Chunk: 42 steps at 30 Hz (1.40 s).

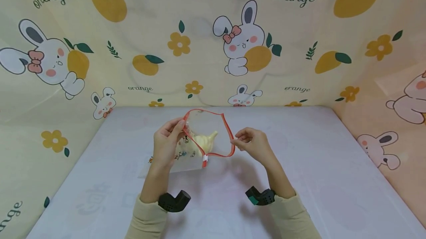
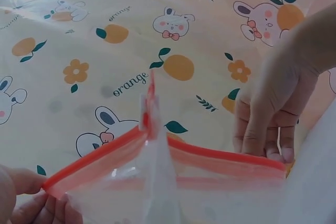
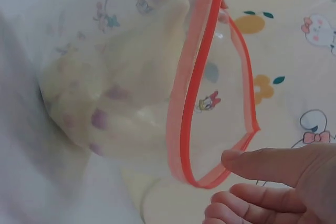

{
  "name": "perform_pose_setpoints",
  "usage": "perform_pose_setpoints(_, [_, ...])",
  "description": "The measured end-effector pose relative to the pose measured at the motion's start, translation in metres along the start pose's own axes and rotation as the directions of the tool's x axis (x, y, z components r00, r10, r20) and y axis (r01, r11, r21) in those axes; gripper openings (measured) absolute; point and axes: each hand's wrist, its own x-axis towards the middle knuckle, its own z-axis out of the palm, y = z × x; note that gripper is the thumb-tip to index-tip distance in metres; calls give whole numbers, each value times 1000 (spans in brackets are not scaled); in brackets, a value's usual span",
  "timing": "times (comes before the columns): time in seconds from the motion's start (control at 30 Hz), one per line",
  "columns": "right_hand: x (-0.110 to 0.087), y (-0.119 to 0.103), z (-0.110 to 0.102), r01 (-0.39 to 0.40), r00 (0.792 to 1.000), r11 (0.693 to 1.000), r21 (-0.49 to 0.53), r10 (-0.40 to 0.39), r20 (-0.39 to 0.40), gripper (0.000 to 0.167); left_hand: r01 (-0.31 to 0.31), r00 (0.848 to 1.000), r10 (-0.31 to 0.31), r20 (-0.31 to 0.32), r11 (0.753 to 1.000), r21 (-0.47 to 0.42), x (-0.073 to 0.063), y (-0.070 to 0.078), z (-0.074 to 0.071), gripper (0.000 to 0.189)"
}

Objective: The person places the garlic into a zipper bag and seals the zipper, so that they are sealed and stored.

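A translucent zip bag [image 1: 188,164] printed with small cartoon figures has its red-edged mouth spread wide above the table. My left hand [image 1: 165,139] pinches the left side of the red rim between thumb and fingers. On the opposite side, my right hand [image 1: 253,143] holds the rim, its thumb [image 3: 262,165] against the red strip. Inside the bag lies a pale yellow, garlic-shaped bulb [image 1: 203,142] with a short pointed stem, seen through the plastic in the right wrist view too. A white slider [image 1: 205,158] sits at the near corner of the rim.
The white tabletop [image 1: 316,180] stretches out around the bag. Behind and at both sides hangs a cream cloth [image 1: 199,6] printed with rabbits, oranges and flowers. Each wrist wears a black camera, such as the left wrist camera [image 1: 174,201].
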Motion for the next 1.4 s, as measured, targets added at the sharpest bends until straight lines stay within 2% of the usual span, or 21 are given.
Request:
perform_pose_setpoints(0.07, [1,2,0,-28,999,1000,-2,28,23,23,6,1000,-6,-6,1000,8,0,1,-1,27])
perform_pose_setpoints(0.17, [3,6,0,-83,991,997,8,81,106,23,6,1000,-6,-16,1000,1,1,2,-1,28])
perform_pose_setpoints(0.33, [4,10,2,-142,946,988,53,120,302,21,0,1000,-1,-25,1000,-29,1,3,-3,25])
perform_pose_setpoints(0.43, [3,9,3,-144,930,985,92,103,352,19,-5,1000,4,-25,999,-48,1,3,-5,20])
perform_pose_setpoints(0.5, [3,7,4,-140,933,983,118,91,349,17,-14,1000,13,-21,998,-61,1,4,-6,16])
perform_pose_setpoints(0.67, [4,3,4,-129,957,973,192,71,282,17,-40,999,39,-19,997,-68,1,6,-10,10])
perform_pose_setpoints(0.9, [5,2,7,-85,981,968,238,40,187,17,-50,999,50,-11,998,24,-1,8,-10,15])
perform_pose_setpoints(1.03, [6,3,8,-68,988,967,244,31,154,18,-60,998,57,33,994,97,-3,6,-6,25])
perform_pose_setpoints(1.17, [7,5,10,-73,991,966,250,41,130,18,-73,995,62,81,987,140,-5,2,-1,27])
perform_pose_setpoints(1.4, [9,8,11,-88,992,963,254,62,109,19,-97,992,82,91,980,172,-8,-2,6,26])
